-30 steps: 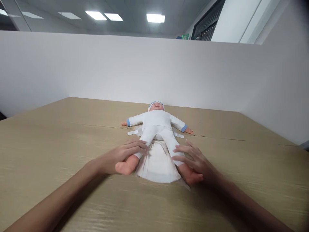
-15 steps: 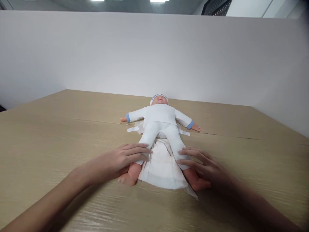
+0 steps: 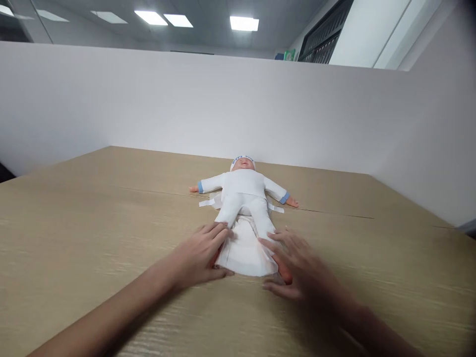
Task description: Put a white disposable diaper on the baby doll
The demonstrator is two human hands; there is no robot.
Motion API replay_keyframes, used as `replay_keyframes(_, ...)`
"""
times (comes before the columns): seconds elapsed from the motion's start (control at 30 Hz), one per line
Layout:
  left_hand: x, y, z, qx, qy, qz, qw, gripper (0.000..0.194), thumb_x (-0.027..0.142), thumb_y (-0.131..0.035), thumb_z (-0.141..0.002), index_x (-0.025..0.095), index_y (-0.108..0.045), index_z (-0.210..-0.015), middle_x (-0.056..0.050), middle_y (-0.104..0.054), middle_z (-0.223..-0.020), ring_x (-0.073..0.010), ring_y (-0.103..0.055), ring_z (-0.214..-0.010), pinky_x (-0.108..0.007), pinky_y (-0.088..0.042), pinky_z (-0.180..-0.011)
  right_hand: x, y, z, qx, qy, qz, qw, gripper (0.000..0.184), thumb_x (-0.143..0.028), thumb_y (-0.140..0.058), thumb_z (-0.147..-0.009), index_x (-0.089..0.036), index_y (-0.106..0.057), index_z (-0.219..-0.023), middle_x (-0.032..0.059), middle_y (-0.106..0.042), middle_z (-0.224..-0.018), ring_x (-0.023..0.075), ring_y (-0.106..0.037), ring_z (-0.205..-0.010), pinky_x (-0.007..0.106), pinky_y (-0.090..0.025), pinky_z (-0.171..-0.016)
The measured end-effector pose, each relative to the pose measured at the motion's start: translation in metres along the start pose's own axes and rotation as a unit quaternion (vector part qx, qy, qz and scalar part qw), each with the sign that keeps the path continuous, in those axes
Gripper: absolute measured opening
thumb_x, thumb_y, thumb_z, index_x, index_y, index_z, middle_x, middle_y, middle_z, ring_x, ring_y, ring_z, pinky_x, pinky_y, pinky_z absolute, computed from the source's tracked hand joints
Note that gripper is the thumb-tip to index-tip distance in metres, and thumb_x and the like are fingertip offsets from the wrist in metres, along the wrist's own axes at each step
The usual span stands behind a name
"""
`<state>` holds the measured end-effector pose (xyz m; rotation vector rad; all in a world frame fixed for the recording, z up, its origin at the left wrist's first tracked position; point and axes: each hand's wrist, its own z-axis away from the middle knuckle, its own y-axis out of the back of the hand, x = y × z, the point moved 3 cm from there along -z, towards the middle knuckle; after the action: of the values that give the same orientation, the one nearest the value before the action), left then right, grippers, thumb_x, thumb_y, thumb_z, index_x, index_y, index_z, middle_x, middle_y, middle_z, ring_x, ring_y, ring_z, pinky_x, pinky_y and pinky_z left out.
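A baby doll (image 3: 243,191) in a white suit and cap lies on its back on the wooden table (image 3: 92,223), arms spread, feet toward me. A white diaper (image 3: 245,250) is spread open under its hips and between its legs. My left hand (image 3: 199,253) covers the doll's left-side lower leg and foot, fingers wrapped over it. My right hand (image 3: 293,263) lies over the other lower leg and foot, fingers spread and blurred by motion.
A white partition wall (image 3: 223,109) runs behind the table and along its right side. A seam crosses the tabletop just behind the doll. Ceiling lights and a dark window show above the partition.
Both hands have slid down from the doll's shins onto its feet, which they now hide. The legs sit closer together over the diaper. The camera view shifted slightly.
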<state>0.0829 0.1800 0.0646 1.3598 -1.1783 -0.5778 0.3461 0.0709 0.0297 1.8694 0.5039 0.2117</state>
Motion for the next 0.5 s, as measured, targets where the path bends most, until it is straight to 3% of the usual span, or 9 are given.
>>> replay_keyframes(0.13, 0.002, -0.006, -0.003, 0.035, 0.012, -0.022, 0.999, 0.013, 0.026, -0.06, -0.101, 0.021, -0.063, -0.113, -0.013, -0.068, -0.129, -0.033, -0.06, -0.124, -0.049, -0.051, -0.106, -0.009, -0.018, -0.007, 0.039, -0.026, 0.054, 0.997, 0.049, -0.022, -0.062, -0.098, -0.021, -0.064, -0.147, 0.0185, -0.068, -0.134, 0.0375, -0.06, -0.128, 0.056, -0.051, -0.108)
replay_keyframes(0.2, -0.001, 0.0, -0.008, 0.056, 0.042, 0.009, 0.997, 0.017, 0.031, -0.05, -0.107, 0.022, -0.064, -0.102, -0.01, -0.072, -0.113, -0.0307, -0.062, -0.115, -0.046, -0.052, -0.1, -0.004, -0.016, -0.014, 0.041, -0.045, 0.039, 0.997, 0.041, -0.014, -0.053, -0.1, -0.023, -0.07, -0.136, 0.015, -0.07, -0.121, 0.0325, -0.064, -0.114, 0.047, -0.053, -0.097)
replay_keyframes(0.27, -0.006, 0.012, -0.017, 0.082, 0.079, 0.061, 0.992, 0.032, 0.042, -0.043, -0.111, 0.023, -0.064, -0.097, -0.007, -0.072, -0.102, -0.0283, -0.063, -0.104, -0.043, -0.053, -0.094, 0.007, -0.008, -0.027, 0.046, -0.077, -0.009, 0.996, 0.029, -0.018, -0.047, -0.105, -0.022, -0.074, -0.115, 0.0107, -0.07, -0.104, 0.027, -0.064, -0.095, 0.04, -0.05, -0.084)
replay_keyframes(0.33, -0.017, 0.027, -0.034, 0.119, 0.092, 0.113, 0.982, 0.037, 0.052, -0.044, -0.11, 0.024, -0.066, -0.1, -0.006, -0.072, -0.106, -0.028, -0.063, -0.106, -0.043, -0.052, -0.097, 0.023, 0.005, -0.047, 0.071, -0.101, -0.084, 0.989, 0.03, -0.028, -0.043, -0.111, -0.021, -0.07, -0.101, 0.0078, -0.067, -0.094, 0.024, -0.062, -0.086, 0.037, -0.047, -0.079)
replay_keyframes(0.43, -0.045, 0.045, -0.073, 0.182, 0.104, 0.216, 0.954, 0.036, 0.057, -0.059, -0.101, 0.023, -0.07, -0.104, -0.007, -0.072, -0.121, -0.031, -0.059, -0.121, -0.046, -0.044, -0.113, 0.052, 0.022, -0.089, 0.141, -0.131, -0.196, 0.962, 0.035, -0.046, -0.046, -0.11, -0.021, -0.067, -0.099, 0.0098, -0.068, -0.109, 0.0247, -0.063, -0.098, 0.038, -0.046, -0.091)
replay_keyframes(0.5, -0.072, 0.046, -0.103, 0.201, 0.146, 0.316, 0.915, 0.037, 0.056, -0.07, -0.093, 0.021, -0.071, -0.105, -0.007, -0.073, -0.117, -0.0321, -0.06, -0.121, -0.046, -0.043, -0.113, 0.077, 0.021, -0.119, 0.158, -0.205, -0.269, 0.928, 0.037, -0.055, -0.054, -0.104, -0.022, -0.066, -0.092, 0.01, -0.069, -0.113, 0.0254, -0.063, -0.101, 0.038, -0.046, -0.092)
